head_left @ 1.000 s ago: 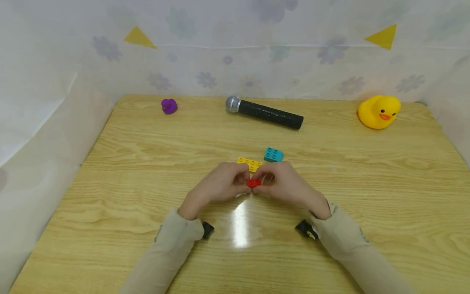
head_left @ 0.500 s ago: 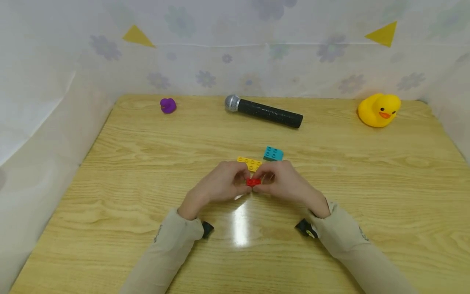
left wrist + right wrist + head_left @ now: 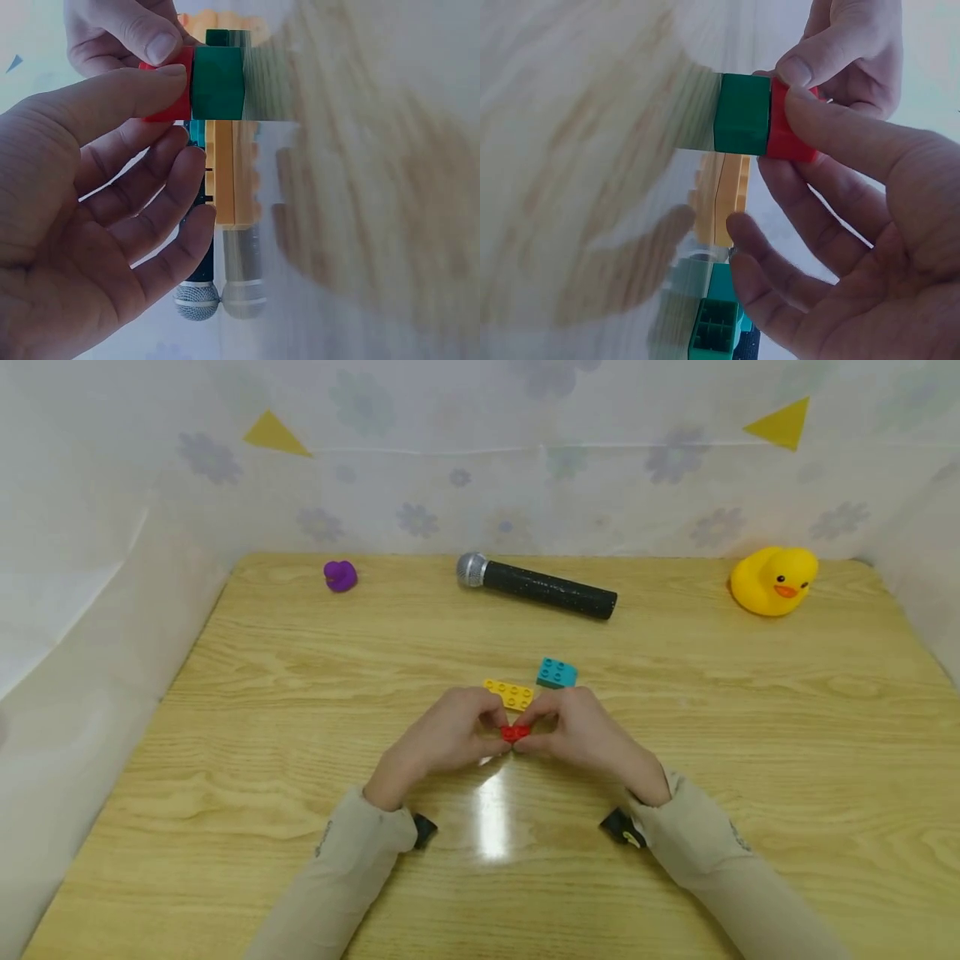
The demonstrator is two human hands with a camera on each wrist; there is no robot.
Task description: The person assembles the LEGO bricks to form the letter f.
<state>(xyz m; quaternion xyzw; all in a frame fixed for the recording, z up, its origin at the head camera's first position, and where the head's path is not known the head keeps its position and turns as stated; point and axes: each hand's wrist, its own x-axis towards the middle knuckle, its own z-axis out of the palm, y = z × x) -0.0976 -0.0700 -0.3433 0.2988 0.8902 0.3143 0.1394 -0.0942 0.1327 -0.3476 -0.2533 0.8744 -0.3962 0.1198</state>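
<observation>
A red brick (image 3: pixel 515 733) sits on top of a green brick (image 3: pixel 219 84), which stands on the table, as both wrist views show. My left hand (image 3: pixel 457 731) pinches the red brick from the left between thumb and fingers. From the right, my right hand (image 3: pixel 581 733) pinches the same brick, its thumb meeting the left one at the near side. The remaining fingers of each hand are loosely bent below the brick in the wrist views. In the head view, the hands and red brick hide the green one.
Just beyond the hands lie a yellow brick (image 3: pixel 510 694) and a teal brick (image 3: pixel 557 672). Farther back are a black microphone (image 3: pixel 551 590), a small purple duck (image 3: pixel 341 577) and a large yellow duck (image 3: pixel 774 582). A flowered white cloth (image 3: pixel 480 510) borders the table's back edge.
The head view has shifted very slightly, so the scene sits a little higher and to the left. Both hands keep their pinch on the red brick in the same place.
</observation>
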